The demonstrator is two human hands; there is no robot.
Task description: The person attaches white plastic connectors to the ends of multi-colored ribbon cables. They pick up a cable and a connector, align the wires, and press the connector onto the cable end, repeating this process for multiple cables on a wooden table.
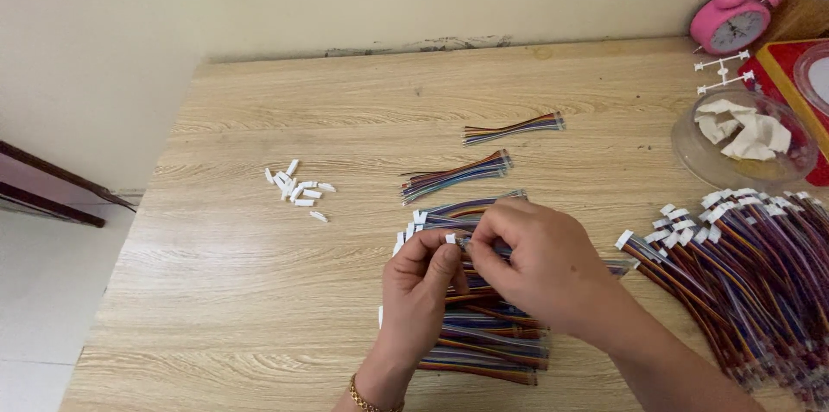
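Observation:
My left hand (pixel 420 287) pinches a small white connector (pixel 450 238) between thumb and fingers. My right hand (pixel 535 261) holds the end of a multicoloured ribbon wire (pixel 499 250) right against that connector. Both hands hover over a stack of similar coloured wire bundles (pixel 492 343) lying on the wooden table (pixel 259 308). Some bundles in the stack carry white connectors (pixel 413 226) at their left ends. A gold bracelet (pixel 367 398) is on my left wrist.
A small heap of loose white connectors (pixel 298 187) lies to the left. Two separate wire bundles (pixel 514 128) (pixel 456 175) lie farther back. A large pile of finished wires (pixel 751 274) sits at right, behind it a clear bowl (pixel 741 140) of white pieces and a pink alarm clock (pixel 730 22).

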